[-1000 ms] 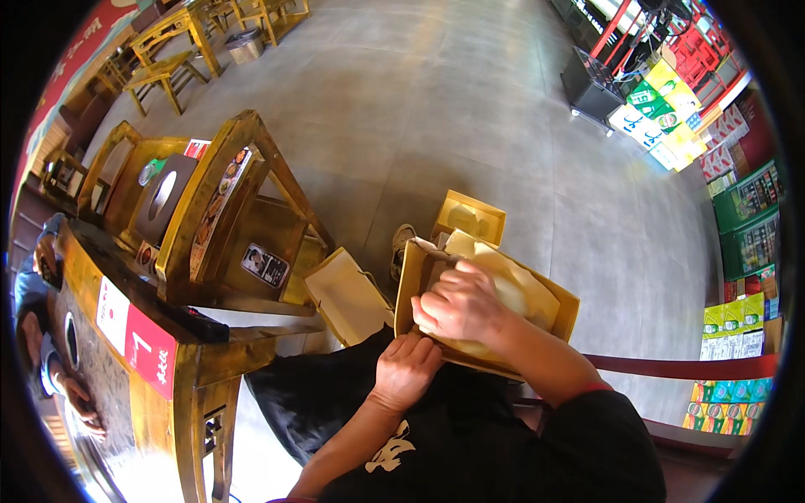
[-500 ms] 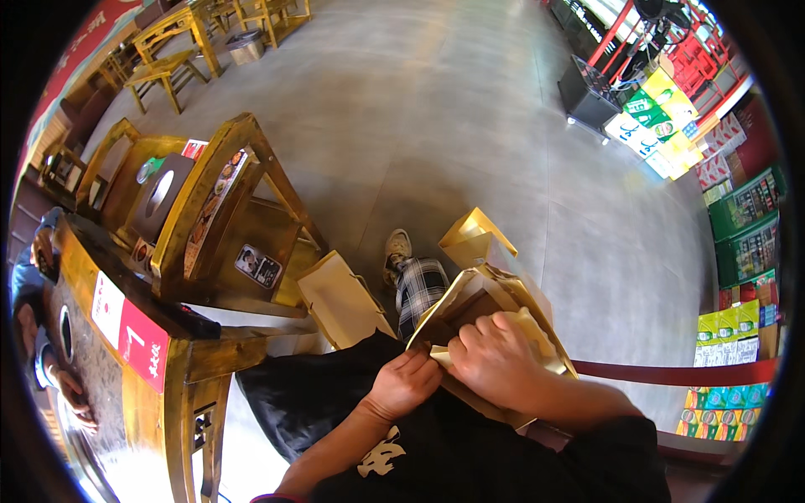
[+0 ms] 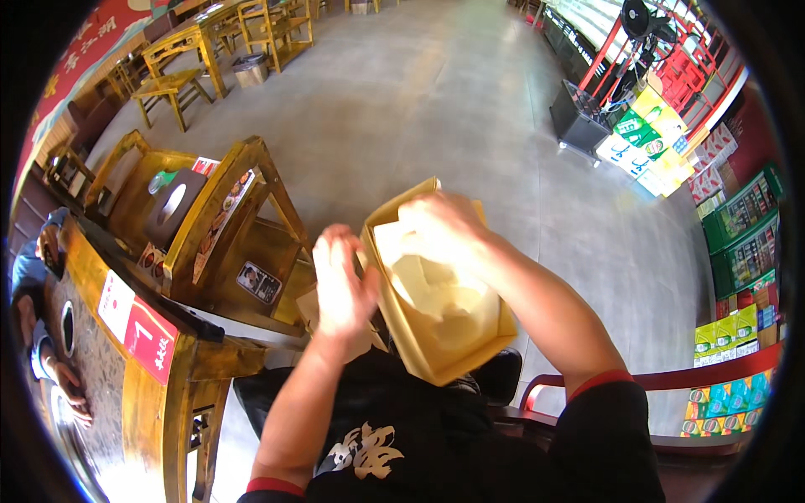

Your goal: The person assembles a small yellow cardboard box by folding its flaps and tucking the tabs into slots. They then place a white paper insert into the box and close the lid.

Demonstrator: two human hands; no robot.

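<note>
A yellow-tan cardboard box (image 3: 411, 335) lies open before me, tilted. A pale shaped insert (image 3: 436, 293) with a rounded hollow sits inside it. My right hand (image 3: 444, 222) reaches over the box's far end and touches the insert there; its fingers are smeared and partly hidden. My left hand (image 3: 340, 281) is raised just beside the box's left wall, slightly blurred, fingers up and thumb apart, with nothing visible in it. Behind my left hand part of another tan cardboard piece (image 3: 309, 308) shows, mostly hidden.
On the left stands a wooden table (image 3: 138, 419) with a red and white card (image 3: 138, 327); another person's hand (image 3: 71, 390) rests there. A wooden rack (image 3: 226, 226) adjoins it. Red chair rail (image 3: 671, 377) curves at my right. Stacked drink cartons (image 3: 725, 335) line the right side.
The box has turned and come up, its inside now facing me. My right hand moved to its far end; my left hand left the near edge and rose beside the left wall.
</note>
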